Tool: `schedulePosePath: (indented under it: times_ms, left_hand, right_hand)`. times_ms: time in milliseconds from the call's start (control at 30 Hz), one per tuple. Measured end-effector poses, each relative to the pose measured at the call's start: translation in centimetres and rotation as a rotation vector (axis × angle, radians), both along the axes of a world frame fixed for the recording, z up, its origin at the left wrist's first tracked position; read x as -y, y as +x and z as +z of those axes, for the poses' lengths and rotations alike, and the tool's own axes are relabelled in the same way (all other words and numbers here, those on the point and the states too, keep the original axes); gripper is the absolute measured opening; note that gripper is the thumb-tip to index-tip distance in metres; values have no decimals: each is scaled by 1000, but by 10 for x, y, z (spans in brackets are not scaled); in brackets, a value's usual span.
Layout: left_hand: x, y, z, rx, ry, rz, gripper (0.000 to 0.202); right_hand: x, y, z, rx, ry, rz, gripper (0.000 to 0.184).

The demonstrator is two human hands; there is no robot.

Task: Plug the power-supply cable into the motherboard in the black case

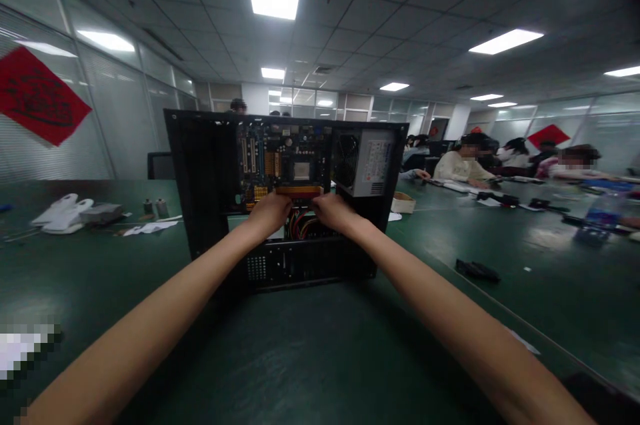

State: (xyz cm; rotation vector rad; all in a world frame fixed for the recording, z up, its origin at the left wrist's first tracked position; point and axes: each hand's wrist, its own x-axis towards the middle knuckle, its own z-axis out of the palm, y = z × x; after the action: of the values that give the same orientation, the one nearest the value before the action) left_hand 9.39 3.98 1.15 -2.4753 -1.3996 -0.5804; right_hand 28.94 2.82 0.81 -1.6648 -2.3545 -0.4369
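An open black computer case (200, 178) stands on the green table (310, 358), its inside facing me. Inside sit a motherboard (283, 161) and a grey power supply (367, 161) with a fan at the upper right. Both my arms reach into the case. My left hand (270, 211) and my right hand (334, 210) are closed on the two ends of a narrow orange-red strip (299, 191) at the motherboard's lower edge. Red and coloured cables (303, 225) hang just below, between my hands.
White plastic bags (63, 211), small bottles (154, 206) and paper scraps lie on the table to the left. A small box (403, 202) stands right of the case, a black part (477, 270) lies further right. Several people sit at the far right.
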Motion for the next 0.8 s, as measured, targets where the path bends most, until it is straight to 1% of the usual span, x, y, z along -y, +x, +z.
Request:
schedulePosePath:
  times_ms: [67, 100, 200, 267, 333, 400, 433, 567, 667, 733, 800]
  left_hand:
    - [21, -12, -5, 84, -2, -97, 39]
    - [31, -17, -10, 96, -13, -144, 42]
    - [53, -27, -23, 25, -62, -166, 53]
    - [58, -26, -26, -29, -75, -204, 58]
    - [55, -23, -23, 51, -125, -204, 60]
    - [48, -20, -18, 89, -188, -164, 63]
    - [45, -20, -17, 81, -190, -137, 65]
    - [37, -25, -18, 40, -56, -46, 67]
    - [26, -34, -21, 72, -42, 20, 66]
    - [13, -42, -21, 121, -64, 35, 64]
    - [-2, -50, -19, 181, -107, 8, 64]
  right_hand:
    - [22, 19, -1, 44, 66, 34, 33]
    - [33, 31, -4, 117, 154, 84, 36]
    - [64, 75, -21, 365, 368, 286, 40]
    - [77, 99, -30, 467, 474, 384, 37]
    - [81, 112, -34, 513, 526, 420, 32]
    - [78, 114, -36, 516, 532, 405, 32]
    - [75, 113, -37, 508, 525, 391, 34]
    - [68, 99, -41, 463, 456, 329, 41]
    - [67, 88, -44, 415, 439, 312, 41]
    - [67, 78, -45, 388, 450, 325, 41]
    - [67, 65, -45, 379, 465, 335, 42]
